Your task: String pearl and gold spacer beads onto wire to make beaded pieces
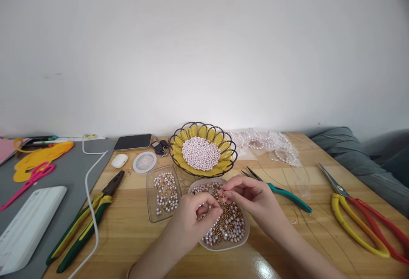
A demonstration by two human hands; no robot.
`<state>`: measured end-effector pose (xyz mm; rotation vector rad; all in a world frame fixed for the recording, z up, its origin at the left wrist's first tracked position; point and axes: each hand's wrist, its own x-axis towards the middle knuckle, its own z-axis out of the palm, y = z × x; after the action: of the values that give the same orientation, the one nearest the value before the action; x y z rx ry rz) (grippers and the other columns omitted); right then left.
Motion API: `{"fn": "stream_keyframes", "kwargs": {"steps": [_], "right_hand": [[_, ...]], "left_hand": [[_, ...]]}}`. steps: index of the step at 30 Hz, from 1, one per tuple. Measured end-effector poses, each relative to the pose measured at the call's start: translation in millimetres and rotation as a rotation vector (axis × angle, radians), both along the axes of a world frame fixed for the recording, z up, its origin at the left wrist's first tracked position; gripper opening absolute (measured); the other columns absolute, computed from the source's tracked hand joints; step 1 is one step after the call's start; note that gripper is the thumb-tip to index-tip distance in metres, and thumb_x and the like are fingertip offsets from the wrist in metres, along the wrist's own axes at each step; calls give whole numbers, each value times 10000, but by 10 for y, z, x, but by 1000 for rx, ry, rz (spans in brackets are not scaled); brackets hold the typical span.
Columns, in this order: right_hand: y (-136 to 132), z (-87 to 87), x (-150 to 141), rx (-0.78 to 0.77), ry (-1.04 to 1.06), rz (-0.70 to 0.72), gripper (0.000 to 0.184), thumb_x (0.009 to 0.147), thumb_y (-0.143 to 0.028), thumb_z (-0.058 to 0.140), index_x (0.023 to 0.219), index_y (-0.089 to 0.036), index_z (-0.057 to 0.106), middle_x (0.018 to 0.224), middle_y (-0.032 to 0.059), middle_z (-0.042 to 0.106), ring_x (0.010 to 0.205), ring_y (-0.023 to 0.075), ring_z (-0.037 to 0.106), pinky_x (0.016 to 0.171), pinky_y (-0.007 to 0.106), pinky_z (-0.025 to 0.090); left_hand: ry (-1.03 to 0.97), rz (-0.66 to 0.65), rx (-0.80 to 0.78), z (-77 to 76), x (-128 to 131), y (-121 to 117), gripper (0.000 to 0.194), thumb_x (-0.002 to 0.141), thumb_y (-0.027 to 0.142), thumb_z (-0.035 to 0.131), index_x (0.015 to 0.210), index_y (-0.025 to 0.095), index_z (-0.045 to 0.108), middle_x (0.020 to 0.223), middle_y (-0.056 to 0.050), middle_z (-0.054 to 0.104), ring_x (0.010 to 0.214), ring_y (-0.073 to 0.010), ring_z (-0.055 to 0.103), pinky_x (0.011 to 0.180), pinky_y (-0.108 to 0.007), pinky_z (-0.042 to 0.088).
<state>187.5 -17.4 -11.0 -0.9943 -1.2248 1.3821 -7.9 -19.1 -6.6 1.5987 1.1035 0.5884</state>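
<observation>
Both of my hands are over a pale plastic bowl of pearly and gold-coloured beads. My left hand is closed in a pinch above the bowl's left side, with a small pearly bead showing at its fingertips. Opposite it, my right hand has thumb and forefinger pressed together. Something thin and wire-like shows at those fingertips, too fine to make out surely. Just left of the bowl is a clear rectangular tray holding beaded pieces.
Behind the bowl stands a yellow basket of pale beads. Green-handled pliers and large scissors lie right; combination pliers, a white cable and a phone lie left. Bagged bead strands lie near the wall.
</observation>
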Motion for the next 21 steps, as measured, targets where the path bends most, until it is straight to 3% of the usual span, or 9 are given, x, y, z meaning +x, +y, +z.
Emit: {"fn": "stream_keyframes", "kwargs": {"steps": [14,21], "right_hand": [[0,45,-15,75,32,8,64,813,-202,817,828,-262,801,774,12,802,727,143,757,723,225,623],[-15,19,-5,101,13,14,61,819,-192,808,825,-252,802,808,27,811,742,142,754,718,211,611]], "left_hand": [[-30,11,70,-14,-17,3,184,881,300,572,773,167,639,536,94,298,509,-116,292,507,-261,215],[-82,84,153,2,-28,17,214,895,328,571,767,169,635,531,95,284,487,-111,283,489,-253,205]]}}
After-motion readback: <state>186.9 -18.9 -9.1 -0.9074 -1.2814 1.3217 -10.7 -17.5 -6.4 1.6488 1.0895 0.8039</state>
